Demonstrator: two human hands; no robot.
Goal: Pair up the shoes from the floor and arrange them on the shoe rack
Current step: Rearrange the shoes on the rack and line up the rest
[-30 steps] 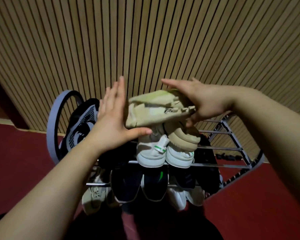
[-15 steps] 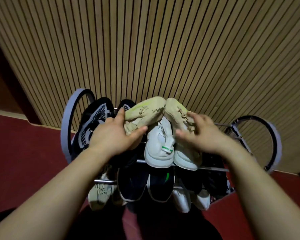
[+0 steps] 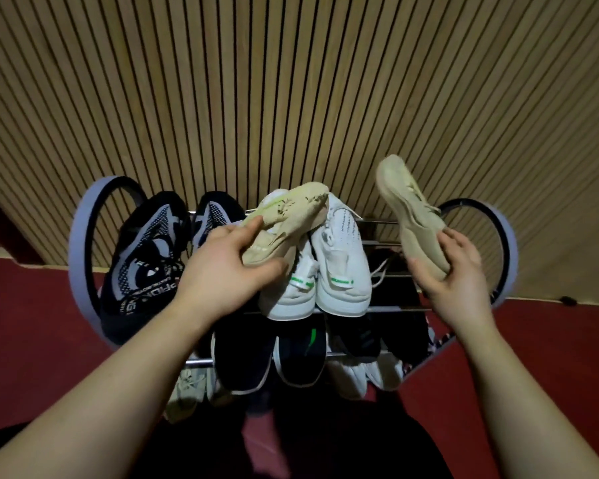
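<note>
My left hand [image 3: 227, 271] grips the heel of a beige knit shoe [image 3: 287, 219] that lies across the white sneakers [image 3: 339, 267] on the top shelf of the shoe rack [image 3: 388, 309]. My right hand [image 3: 453, 271] holds the matching beige shoe [image 3: 407, 209] by its heel, lifted over the right end of the top shelf with its toe pointing up toward the wall. A black and grey patterned pair [image 3: 142, 257] stands at the left of the top shelf.
The rack has round grey end hoops [image 3: 83, 243] at both sides and stands against a slatted wooden wall [image 3: 291, 98]. Dark sneakers [image 3: 291, 354] and pale shoes [image 3: 360, 375] fill the lower shelves. Red floor [image 3: 32, 323] surrounds the rack.
The two beige shoes were together over the white sneakers. My right hand has carried one of them out to the right and raised it; my left hand has stayed on the other.
</note>
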